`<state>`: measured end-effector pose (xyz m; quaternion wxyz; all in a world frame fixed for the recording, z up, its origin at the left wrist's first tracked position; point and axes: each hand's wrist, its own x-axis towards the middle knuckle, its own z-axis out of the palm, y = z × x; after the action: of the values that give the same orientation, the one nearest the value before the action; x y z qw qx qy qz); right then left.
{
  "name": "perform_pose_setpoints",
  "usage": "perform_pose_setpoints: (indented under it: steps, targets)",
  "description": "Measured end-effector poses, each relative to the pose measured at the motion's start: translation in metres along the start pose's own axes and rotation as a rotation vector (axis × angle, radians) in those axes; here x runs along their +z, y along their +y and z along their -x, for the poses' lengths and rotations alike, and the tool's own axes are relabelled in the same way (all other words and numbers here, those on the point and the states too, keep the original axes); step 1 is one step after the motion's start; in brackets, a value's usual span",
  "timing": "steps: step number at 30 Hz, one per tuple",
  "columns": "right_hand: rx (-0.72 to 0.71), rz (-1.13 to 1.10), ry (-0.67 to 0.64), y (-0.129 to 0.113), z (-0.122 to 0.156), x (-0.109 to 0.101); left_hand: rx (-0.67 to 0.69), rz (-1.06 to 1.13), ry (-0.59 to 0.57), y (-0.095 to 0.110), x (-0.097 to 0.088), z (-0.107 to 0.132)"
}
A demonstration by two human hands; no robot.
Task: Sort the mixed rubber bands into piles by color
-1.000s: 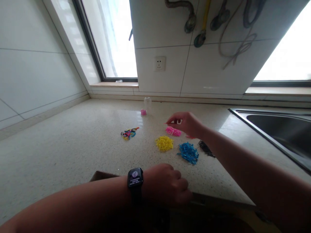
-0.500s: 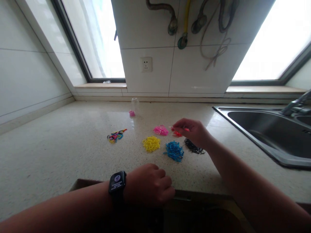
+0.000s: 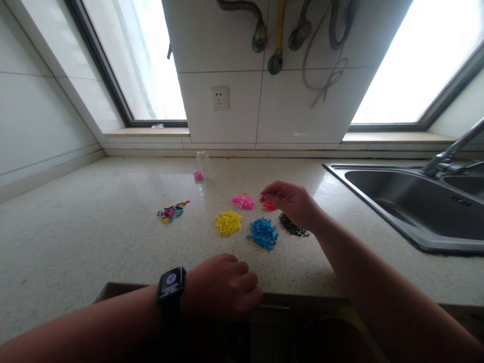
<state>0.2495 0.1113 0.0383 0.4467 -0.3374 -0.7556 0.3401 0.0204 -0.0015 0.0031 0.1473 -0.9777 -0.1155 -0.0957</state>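
Observation:
My right hand (image 3: 287, 201) is closed in a pinch above the red rubber bands (image 3: 269, 206). A thin pale pink rubber band (image 3: 257, 195) sticks out from its fingertips towards the pile of pink rubber bands (image 3: 243, 201). Below the wrist lie black rubber bands (image 3: 293, 226), partly covered by the hand. Yellow rubber bands (image 3: 228, 223) and blue rubber bands (image 3: 263, 233) form two piles nearer to me. My left hand (image 3: 225, 285) rests curled at the counter's front edge, its palm hidden and nothing showing in it.
A small mixed-colour heap of rubber bands (image 3: 173, 212) lies to the left on the speckled counter (image 3: 113, 237). Farther back stand a clear plastic bottle (image 3: 202, 160) and a pink piece (image 3: 197, 175) beside it. A steel sink (image 3: 393, 201) with a faucet (image 3: 446, 159) is at the right.
The whole view has shifted, so everything appears slightly farther left. My right hand stays pinched near the red and pink piles, and the band shows more clearly. My left hand stays at the edge.

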Motion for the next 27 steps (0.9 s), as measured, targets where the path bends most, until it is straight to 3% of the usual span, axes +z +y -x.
perform_pose_setpoints:
  steps: [21, 27]
  targets:
    - [0.015, 0.023, -0.018, -0.0022, -0.0001, -0.0030, 0.004, 0.004, -0.021, -0.0003, -0.0006, -0.0006]
    - [-0.064, 0.293, -0.096, 0.0055, -0.0036, -0.0019, -0.001, 0.001, -0.008, -0.0001, -0.0009, -0.0018]
